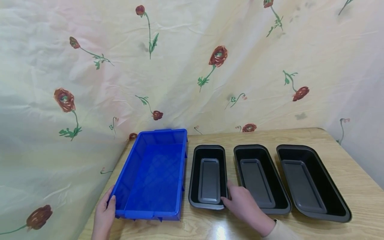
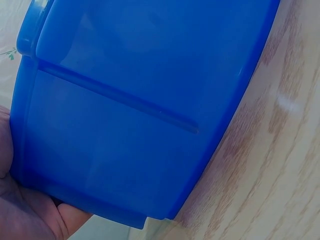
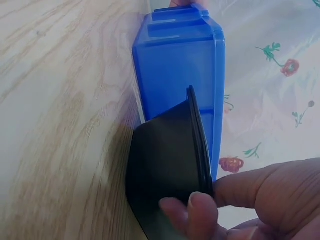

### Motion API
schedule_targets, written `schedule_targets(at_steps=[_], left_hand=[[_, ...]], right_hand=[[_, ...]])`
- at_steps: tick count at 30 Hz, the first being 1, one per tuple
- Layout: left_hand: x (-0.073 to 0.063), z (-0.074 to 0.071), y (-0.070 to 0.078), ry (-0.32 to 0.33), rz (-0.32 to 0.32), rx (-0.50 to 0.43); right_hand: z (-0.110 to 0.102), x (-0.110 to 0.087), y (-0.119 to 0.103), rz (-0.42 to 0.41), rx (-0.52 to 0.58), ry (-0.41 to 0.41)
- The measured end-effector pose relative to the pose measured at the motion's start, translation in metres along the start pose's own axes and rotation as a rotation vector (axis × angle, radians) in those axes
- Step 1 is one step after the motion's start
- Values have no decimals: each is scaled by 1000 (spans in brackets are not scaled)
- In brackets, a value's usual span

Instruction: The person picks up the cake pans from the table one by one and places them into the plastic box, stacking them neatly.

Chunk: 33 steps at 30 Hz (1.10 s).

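At the left of the table, an empty blue plastic bin (image 1: 156,181) lies with its long side running away from me. My left hand (image 1: 103,215) grips its near left corner, and in the left wrist view that hand (image 2: 30,210) wraps the rim. Just right of the bin sits the smallest dark loaf pan (image 1: 209,181), nothing in it. My right hand (image 1: 244,203) pinches this pan's right rim close to the near corner. The right wrist view shows the thumb at the rim and fingertips (image 3: 202,207) against the outer wall of the pan (image 3: 162,155).
Two larger dark loaf pans stand to the right, a middle one (image 1: 256,180) and a wider one (image 1: 304,183) near the table's right side. The wooden table (image 1: 339,160) backs onto a flower-print cloth (image 1: 186,73), which also hangs along its left side.
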<state>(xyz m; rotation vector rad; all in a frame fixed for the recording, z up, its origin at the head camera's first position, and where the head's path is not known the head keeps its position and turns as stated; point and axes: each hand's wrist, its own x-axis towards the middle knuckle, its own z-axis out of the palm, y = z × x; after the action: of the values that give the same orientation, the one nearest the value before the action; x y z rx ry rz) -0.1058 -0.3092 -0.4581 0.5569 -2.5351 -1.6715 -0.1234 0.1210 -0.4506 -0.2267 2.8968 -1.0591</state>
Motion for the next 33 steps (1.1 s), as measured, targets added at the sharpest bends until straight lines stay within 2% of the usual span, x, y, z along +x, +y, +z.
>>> schedule_targets(at_steps=[5,21,33], left_hand=[[0,0,0,0,-3,9],[0,1,-1,11,11,-4],[0,0,-2,14,28,-5]], right_hand=[[1,1,0,15,57,6],[-2,1,-1,105,307,-49],[-4,5,-1,130,429,-46]])
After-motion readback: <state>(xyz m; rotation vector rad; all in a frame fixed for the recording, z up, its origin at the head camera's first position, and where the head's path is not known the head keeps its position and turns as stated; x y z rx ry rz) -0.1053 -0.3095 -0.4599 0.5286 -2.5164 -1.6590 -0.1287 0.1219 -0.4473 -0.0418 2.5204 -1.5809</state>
